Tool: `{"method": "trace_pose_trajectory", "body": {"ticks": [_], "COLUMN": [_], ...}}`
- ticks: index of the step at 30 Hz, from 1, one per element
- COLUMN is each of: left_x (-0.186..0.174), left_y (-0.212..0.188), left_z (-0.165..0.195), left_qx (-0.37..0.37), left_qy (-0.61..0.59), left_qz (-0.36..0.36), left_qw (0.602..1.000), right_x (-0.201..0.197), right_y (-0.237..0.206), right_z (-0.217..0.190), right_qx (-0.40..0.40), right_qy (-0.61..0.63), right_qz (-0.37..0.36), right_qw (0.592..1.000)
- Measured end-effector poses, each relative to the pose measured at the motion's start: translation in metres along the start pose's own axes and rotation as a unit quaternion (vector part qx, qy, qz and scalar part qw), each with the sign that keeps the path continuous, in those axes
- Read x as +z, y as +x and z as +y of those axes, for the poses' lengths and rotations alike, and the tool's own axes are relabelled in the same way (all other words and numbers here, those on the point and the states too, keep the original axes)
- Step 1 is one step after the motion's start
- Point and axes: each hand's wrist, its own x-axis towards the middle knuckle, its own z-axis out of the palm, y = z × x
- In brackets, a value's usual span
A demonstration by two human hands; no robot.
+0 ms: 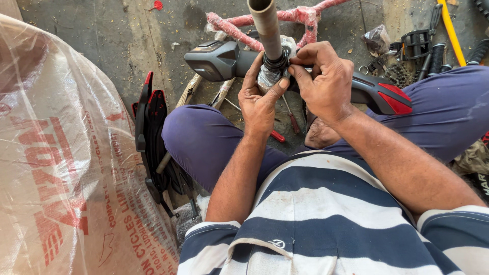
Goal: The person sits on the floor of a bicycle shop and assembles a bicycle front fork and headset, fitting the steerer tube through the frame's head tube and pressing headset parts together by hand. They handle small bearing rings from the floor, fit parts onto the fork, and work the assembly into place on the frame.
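Head view, looking straight down: both hands are up at the grey steerer tube (267, 25) of a bicycle fork, working right at the black ring (275, 62) seated around it. Left hand (259, 99) comes from below, fingers curled up the near side of the tube, thumb pressed against plastic wrapping (267, 77) just under the ring. Right hand (326, 81) is closed over from the other side, fingertips pinching at the ring, touching the left thumb. Black and grey fork legs with red tips (379, 94) run out past both hands, one beyond the left knuckles, one under the right wrist. Below the hands, on the floor between the purple-trousered knees, lies a red-handled screwdriver (290, 119). Well out from the left hand stand black and red plastic guards (153, 127) beside a big clear plastic bag (61, 163).
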Motion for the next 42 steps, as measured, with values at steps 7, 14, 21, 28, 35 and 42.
{"method": "trace_pose_trajectory", "body": {"ticks": [7,14,21,28,35,42], "left_x": [0.0,-0.002,-0.017,-0.034,-0.055,-0.087], "left_y": [-0.002,-0.002,-0.01,-0.005,0.007,0.0], "left_z": [-0.001,0.004,0.003,0.007,0.005,0.003], "left_qx": [-0.008,0.013,0.046,0.074,0.145,0.16], "left_qy": [0.0,0.051,0.003,0.066,0.05,0.024], "left_qz": [0.002,0.01,0.018,0.101,0.105,0.093], "left_qw": [1.0,0.999,0.999,0.99,0.983,0.982], "right_x": [-0.001,-0.001,-0.004,-0.087,-0.188,-0.153], "right_y": [-0.004,0.003,0.008,-0.004,-0.073,-0.084], "right_z": [0.001,0.0,-0.014,0.004,0.036,0.079], "right_qx": [-0.08,-0.084,-0.078,0.187,0.284,0.34], "right_qy": [-0.064,-0.065,-0.035,0.373,0.416,0.498], "right_qz": [0.005,-0.018,-0.059,-0.01,0.047,-0.074], "right_qw": [0.995,0.994,0.995,0.909,0.862,0.794]}}
